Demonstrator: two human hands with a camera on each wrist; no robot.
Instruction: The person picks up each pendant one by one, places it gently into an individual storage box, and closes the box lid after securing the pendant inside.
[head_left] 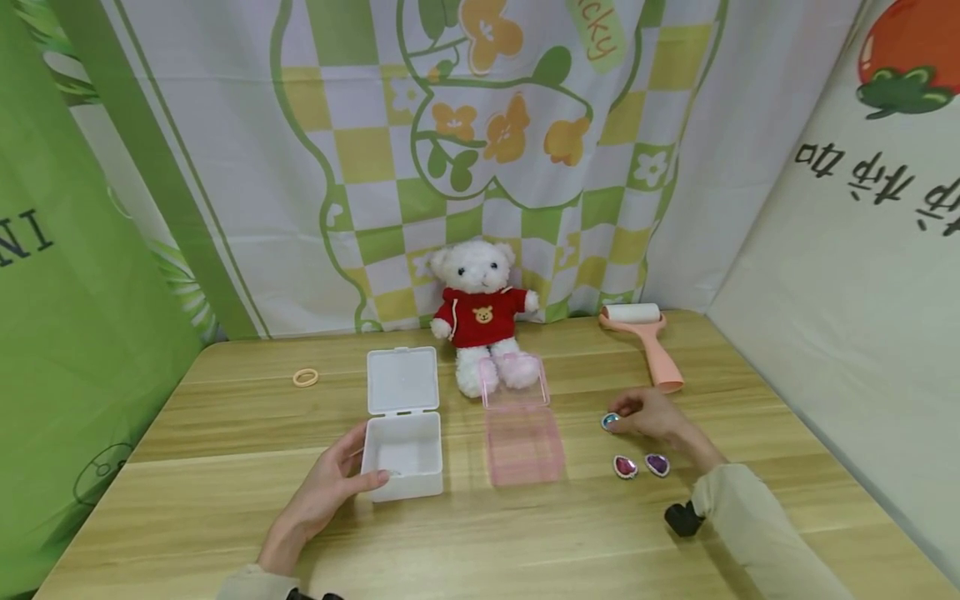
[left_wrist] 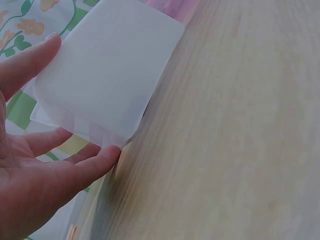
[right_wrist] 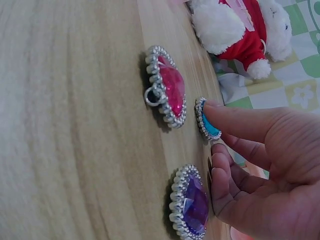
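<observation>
My left hand point(head_left: 322, 487) grips the left side of a small white plastic box point(head_left: 405, 483), its thumb across the front wall and its fingers along the side. The box stands with its lid flipped back. In the left wrist view the box's plain outer wall point(left_wrist: 110, 65) lies between thumb and fingers. With thumb and fingers, my right hand point(head_left: 656, 417) pinches a blue gem pendant point(right_wrist: 210, 122) rimmed in silver beads, at the tabletop. Nearer to me lie a pink-red gem pendant point(right_wrist: 172, 90), which has a small loop, and a purple gem pendant point(right_wrist: 195, 205).
A clear pink box point(head_left: 525, 467) with its lid raised stands right of the white one. Behind it sits a white teddy bear point(head_left: 480, 317) in a red hoodie. A lint roller point(head_left: 648, 342) lies at the back right, a beige ring point(head_left: 305, 377) at the back left.
</observation>
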